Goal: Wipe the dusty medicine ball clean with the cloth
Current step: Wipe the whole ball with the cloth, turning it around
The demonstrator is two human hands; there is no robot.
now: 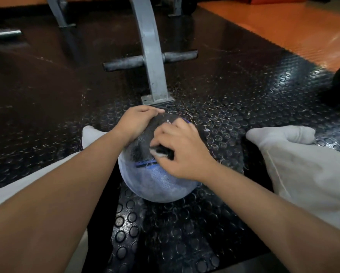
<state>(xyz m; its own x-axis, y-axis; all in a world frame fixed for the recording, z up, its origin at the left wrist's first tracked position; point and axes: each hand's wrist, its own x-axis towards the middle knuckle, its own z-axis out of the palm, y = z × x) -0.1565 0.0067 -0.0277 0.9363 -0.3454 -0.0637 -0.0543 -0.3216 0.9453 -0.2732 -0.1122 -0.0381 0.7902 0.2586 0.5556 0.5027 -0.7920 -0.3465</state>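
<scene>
floor [184, 223], studded rubber, is being sat on | grey machine post [152, 56] is being seen bolted down just beyond | dusty blue medicine ball [155, 180] is being kept on the floor between spread legs [303, 174] | left hand [137, 123] is being laid on its far top, fingers released | cloth [163, 151] is being gripped by right hand [183, 152], fingers curled round it, and pressed on the ball's top

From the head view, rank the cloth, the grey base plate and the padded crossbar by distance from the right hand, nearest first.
1. cloth, gripped in the right hand, on the medicine ball.
2. grey base plate, just beyond the ball.
3. padded crossbar, farther back, above the plate.
</scene>
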